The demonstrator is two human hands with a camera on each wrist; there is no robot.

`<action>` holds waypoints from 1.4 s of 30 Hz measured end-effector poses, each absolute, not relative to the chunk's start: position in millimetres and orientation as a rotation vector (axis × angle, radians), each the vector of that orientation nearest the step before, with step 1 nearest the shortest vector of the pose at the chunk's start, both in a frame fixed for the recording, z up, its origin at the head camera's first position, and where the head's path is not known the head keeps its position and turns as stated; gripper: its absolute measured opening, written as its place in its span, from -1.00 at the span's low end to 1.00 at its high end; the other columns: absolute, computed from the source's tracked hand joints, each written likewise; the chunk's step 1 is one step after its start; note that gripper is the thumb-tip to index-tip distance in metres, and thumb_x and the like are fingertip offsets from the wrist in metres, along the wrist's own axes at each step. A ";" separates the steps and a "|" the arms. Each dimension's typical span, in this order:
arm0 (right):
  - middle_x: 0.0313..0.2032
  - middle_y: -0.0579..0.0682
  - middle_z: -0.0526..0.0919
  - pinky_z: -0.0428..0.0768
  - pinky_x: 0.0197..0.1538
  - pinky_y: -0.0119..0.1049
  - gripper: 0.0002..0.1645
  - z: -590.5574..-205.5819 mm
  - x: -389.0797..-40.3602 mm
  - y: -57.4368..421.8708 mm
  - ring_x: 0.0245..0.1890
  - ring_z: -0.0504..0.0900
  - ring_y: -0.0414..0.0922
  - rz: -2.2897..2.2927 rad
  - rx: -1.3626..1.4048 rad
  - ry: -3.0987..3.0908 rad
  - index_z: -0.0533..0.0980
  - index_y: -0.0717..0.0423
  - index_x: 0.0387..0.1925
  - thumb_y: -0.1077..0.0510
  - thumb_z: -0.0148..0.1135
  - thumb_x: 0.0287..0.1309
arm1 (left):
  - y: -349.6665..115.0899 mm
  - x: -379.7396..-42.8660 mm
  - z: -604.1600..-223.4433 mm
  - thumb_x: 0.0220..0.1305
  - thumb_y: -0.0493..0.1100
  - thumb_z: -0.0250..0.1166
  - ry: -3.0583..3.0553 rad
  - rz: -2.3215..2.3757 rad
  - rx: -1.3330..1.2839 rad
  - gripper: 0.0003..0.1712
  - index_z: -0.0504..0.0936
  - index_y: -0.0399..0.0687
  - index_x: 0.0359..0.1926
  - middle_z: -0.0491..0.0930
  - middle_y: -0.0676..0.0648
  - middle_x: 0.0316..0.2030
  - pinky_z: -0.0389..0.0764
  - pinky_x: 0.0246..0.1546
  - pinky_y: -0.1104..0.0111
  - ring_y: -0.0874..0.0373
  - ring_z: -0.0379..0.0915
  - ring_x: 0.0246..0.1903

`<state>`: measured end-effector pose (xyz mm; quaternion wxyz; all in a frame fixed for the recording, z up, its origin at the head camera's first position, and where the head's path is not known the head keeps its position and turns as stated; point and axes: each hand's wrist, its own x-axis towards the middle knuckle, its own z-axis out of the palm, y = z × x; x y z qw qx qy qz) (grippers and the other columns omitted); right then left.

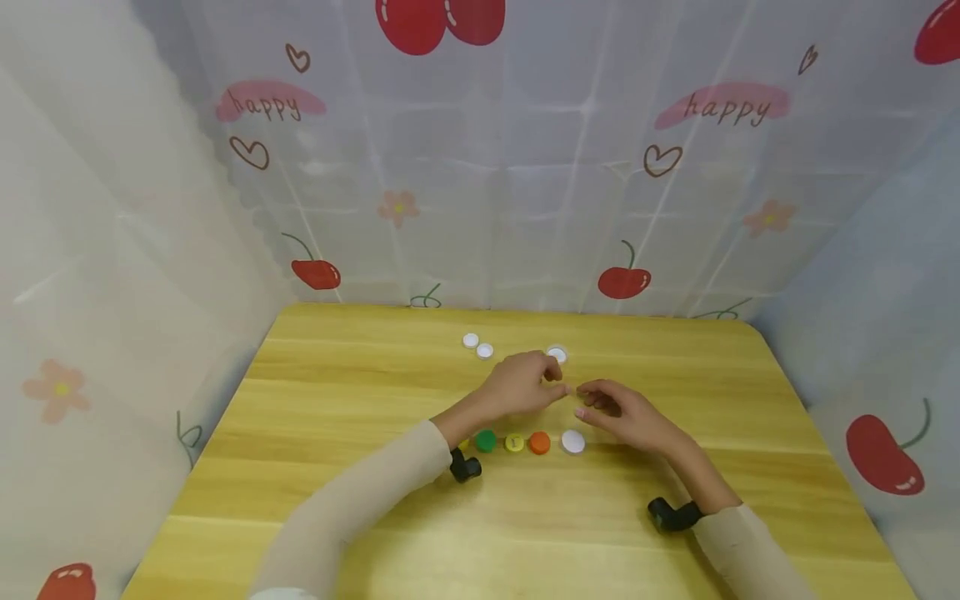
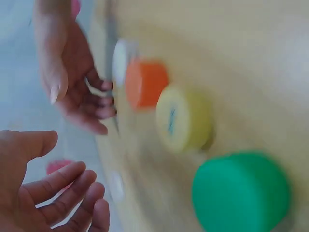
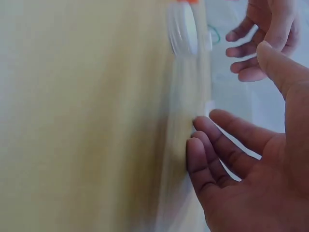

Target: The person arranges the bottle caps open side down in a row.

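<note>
My left hand (image 1: pixel 522 385) hovers over the middle of the table, its fingers loosely bent and holding nothing. Facing it, my right hand (image 1: pixel 628 417) is also without anything in its grasp, thumb and fingers apart. A small gap separates the two hands. Below them runs a row of bottle caps: a green cap (image 1: pixel 486 441), a yellow cap (image 1: pixel 513 442) with a dark mark on top, an orange cap (image 1: pixel 540 442) and a white cap (image 1: pixel 573 442). Another yellow cap (image 1: pixel 463 445) is mostly hidden by the left wrist. Beyond the left fingers lies a white cap (image 1: pixel 557 354).
Two small white caps (image 1: pixel 470 340) (image 1: pixel 485 352) lie farther back on the wooden table (image 1: pixel 360 358). A printed curtain (image 1: pixel 495 167) hangs behind the table and along both sides. Each wrist wears a black camera mount (image 1: pixel 673 515).
</note>
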<state>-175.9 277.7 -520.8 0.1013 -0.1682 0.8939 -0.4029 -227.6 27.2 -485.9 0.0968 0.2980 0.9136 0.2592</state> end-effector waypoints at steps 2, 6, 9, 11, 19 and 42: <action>0.16 0.13 0.71 0.66 0.18 -0.27 -0.33 -523.9 -187.6 277.3 0.13 0.66 -0.02 -1.208 -0.446 2.645 0.52 0.18 0.39 -0.17 0.32 0.50 | 25.8 -241.5 -490.0 0.50 0.19 0.36 2.663 0.888 0.767 -0.54 0.72 0.01 0.18 0.77 0.01 0.06 0.73 0.01 0.27 0.14 0.71 0.00; 0.18 0.21 0.68 0.62 0.20 -0.18 -0.25 -531.8 -210.0 272.4 0.11 0.65 0.02 -1.249 -0.324 2.669 0.47 0.23 0.42 -0.15 0.39 0.45 | 26.8 -262.9 -504.7 0.45 0.08 0.44 2.635 0.981 0.608 -0.42 0.58 -0.04 0.36 0.72 -0.10 0.13 0.71 0.10 0.18 0.03 0.68 0.07; 0.16 0.24 0.66 0.61 0.21 -0.10 -0.24 -536.0 -223.9 267.1 0.08 0.65 0.04 -1.246 -0.260 2.686 0.45 0.25 0.44 -0.10 0.43 0.42 | 31.6 -272.9 -516.6 0.42 0.03 0.46 2.668 0.936 0.575 -0.32 0.51 -0.04 0.46 0.70 -0.11 0.17 0.69 0.15 0.18 0.03 0.66 0.11; 0.13 0.24 0.66 0.60 0.19 -0.10 -0.26 -536.7 -232.0 262.5 0.05 0.64 0.05 -1.238 -0.250 2.699 0.47 0.25 0.43 -0.05 0.45 0.41 | 35.6 -277.5 -522.1 0.42 0.01 0.46 2.707 0.878 0.579 -0.32 0.52 -0.04 0.47 0.70 -0.08 0.14 0.68 0.14 0.21 0.07 0.65 0.09; -0.05 0.21 0.63 0.49 -0.11 -0.27 -0.47 -536.5 -256.6 252.1 -0.21 0.49 -0.04 -1.234 -0.301 2.773 0.58 0.26 0.25 0.12 0.48 0.36 | 52.8 -284.3 -517.7 0.47 0.07 0.44 2.812 0.655 0.679 -0.59 0.73 0.10 0.24 0.61 0.02 -0.08 0.55 -0.24 0.35 0.20 0.51 -0.19; -0.04 0.16 0.69 0.61 -0.02 -0.35 -0.55 -531.1 -237.6 247.8 -0.09 0.64 0.00 -1.397 -0.440 2.736 0.67 0.11 0.16 0.08 0.55 0.31 | 16.8 -281.3 -508.9 0.44 0.03 0.47 2.677 0.845 0.942 -0.60 0.72 0.12 0.23 0.70 0.00 0.03 0.66 -0.02 0.34 0.18 0.63 -0.05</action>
